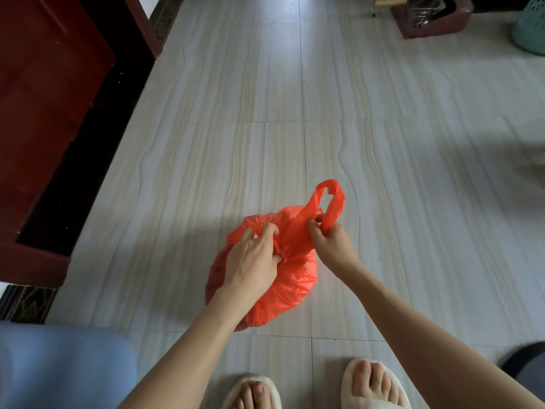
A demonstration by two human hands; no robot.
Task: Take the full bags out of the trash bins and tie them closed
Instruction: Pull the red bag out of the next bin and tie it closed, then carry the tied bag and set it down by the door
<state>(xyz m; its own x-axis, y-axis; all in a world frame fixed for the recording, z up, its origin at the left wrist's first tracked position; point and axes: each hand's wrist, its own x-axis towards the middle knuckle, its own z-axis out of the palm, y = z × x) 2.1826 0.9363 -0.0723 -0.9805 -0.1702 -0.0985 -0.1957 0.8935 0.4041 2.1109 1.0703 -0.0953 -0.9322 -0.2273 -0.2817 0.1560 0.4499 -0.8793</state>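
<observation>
A full orange-red plastic bag [290,286] sits on the pale tiled floor just ahead of my feet. Its top is gathered into a twisted knot near the middle. My left hand [252,262] lies over the bag's left side, with the fingers curled round the bunched plastic by the knot. My right hand [330,242] pinches one of the bag's handle loops [331,199], which stands up above the bag to the right.
A dark red wooden door and frame [50,113] line the left side. A brown box [430,16] and a teal basket [530,28] stand at the far right. A blue cushion [59,364] is at the lower left. My slippered feet [309,388] are below the bag.
</observation>
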